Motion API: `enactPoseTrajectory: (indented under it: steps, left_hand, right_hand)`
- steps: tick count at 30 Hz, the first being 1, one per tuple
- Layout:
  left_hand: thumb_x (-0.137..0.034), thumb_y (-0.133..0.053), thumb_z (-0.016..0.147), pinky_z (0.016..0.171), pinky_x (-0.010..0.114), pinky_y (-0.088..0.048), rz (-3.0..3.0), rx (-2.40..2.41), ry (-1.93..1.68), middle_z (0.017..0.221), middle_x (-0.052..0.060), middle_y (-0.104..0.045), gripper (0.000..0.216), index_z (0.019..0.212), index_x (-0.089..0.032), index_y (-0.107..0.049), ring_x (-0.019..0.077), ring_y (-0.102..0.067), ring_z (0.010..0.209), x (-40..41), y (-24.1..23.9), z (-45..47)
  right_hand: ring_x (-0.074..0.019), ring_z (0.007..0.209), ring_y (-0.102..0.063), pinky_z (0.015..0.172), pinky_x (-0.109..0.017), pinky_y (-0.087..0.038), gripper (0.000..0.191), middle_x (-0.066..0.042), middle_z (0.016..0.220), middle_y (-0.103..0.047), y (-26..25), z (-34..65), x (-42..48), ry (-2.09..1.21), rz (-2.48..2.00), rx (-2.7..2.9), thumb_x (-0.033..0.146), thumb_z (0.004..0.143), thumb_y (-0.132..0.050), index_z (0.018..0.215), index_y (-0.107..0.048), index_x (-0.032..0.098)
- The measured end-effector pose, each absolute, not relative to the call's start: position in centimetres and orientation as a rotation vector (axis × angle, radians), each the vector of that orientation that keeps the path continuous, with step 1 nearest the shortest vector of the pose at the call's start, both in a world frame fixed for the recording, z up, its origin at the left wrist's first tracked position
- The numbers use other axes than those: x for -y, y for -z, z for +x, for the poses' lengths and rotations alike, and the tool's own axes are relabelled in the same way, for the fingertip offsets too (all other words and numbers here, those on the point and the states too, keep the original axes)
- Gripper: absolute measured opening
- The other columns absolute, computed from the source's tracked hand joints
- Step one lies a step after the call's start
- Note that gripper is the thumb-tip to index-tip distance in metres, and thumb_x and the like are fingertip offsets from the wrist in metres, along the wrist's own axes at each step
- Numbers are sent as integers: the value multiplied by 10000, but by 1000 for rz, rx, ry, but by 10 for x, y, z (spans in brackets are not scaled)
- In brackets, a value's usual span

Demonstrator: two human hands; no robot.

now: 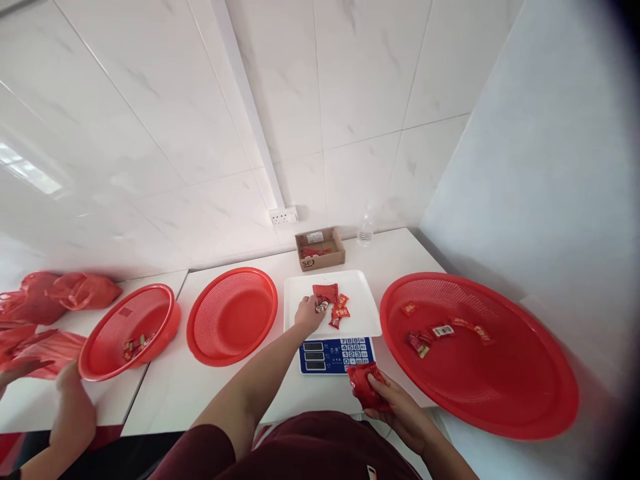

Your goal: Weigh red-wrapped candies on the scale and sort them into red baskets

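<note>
My left hand [308,315] reaches onto the white tray [295,287] of a scale, its fingers closed at a small red-and-white wrapped candy [321,306]. Beside it on the tray lie a larger red packet [326,292] and several small red wrapped candies [341,311]. In front of the tray shows the scale's blue keypad panel [330,357], with dark displays. My right hand [399,408] grips a shiny red bag [367,387] near the table's front edge, just before the keypad. The bag's contents are hidden.
A large red basket [540,347] with a few packets stands at right, another red basket [231,317] left of the scale. Behind are a cardboard box [325,261] and plastic bottle [365,233]. Far left, another person's hands [75,400] are by a red basket [170,327] and red bags [83,291].
</note>
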State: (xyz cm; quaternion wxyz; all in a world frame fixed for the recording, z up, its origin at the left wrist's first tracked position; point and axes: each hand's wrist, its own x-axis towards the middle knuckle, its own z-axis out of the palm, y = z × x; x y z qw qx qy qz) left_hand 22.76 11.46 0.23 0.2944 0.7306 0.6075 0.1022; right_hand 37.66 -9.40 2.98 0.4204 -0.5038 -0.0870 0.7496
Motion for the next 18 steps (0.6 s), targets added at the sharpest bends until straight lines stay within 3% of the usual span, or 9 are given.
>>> enactPoseTrajectory:
  steps: [4, 7, 10, 13, 15, 18]
  left_hand:
    - [-173, -598, 727, 583, 223, -426, 1821, -1604, -437, 701, -28, -589, 116, 773, -205, -495, 115, -561, 620, -116, -3, 211]
    - [-205, -521, 798, 563, 216, -445, 1717, -1669, -632, 771, -11, -625, 130, 923, -203, -484, 99, -576, 594, -117, -13, 178]
    - [-251, -469, 838, 636, 259, -482, 1653, -1782, -797, 957, 60, -637, 277, 1111, -208, -446, 136, -621, 733, -120, -32, 131]
    - [-289, -457, 846, 742, 354, -497, 1662, -1927, -803, 1153, 121, -582, 419, 1255, -226, -398, 234, -592, 985, -124, -47, 90]
    - [-301, -456, 847, 890, 442, -450, 1793, -2032, -716, 1333, 138, -465, 504, 1334, -234, -341, 292, -452, 1210, -126, -48, 80]
    - [-352, -453, 857, 1086, 501, -234, 2143, -1991, -525, 1492, 128, -249, 572, 1388, -206, -294, 299, -148, 1389, -128, -36, 99]
  right_hand:
    - [-142, 756, -611, 615, -235, -508, 404, -30, 855, -668, -30, 370, 82, -1894, -1257, 234, 462, 700, -690, 1015, -600, 225]
    - [-147, 777, -607, 625, -236, -503, 385, -32, 866, -668, -32, 371, 75, -1924, -1246, 280, 465, 704, -687, 994, -605, 225]
    - [-145, 769, -601, 635, -240, -506, 402, -28, 877, -667, -32, 376, 67, -1930, -1263, 301, 481, 689, -693, 989, -610, 227]
    - [-146, 769, -598, 637, -243, -509, 416, -24, 871, -666, -31, 378, 60, -1926, -1278, 291, 490, 670, -704, 980, -609, 231]
    - [-148, 771, -597, 640, -250, -513, 417, -25, 856, -662, -30, 378, 57, -1925, -1279, 286, 490, 662, -711, 969, -607, 228]
    - [-152, 783, -597, 652, -258, -515, 411, -36, 853, -662, -30, 376, 56, -1928, -1269, 293, 488, 674, -702, 969, -605, 220]
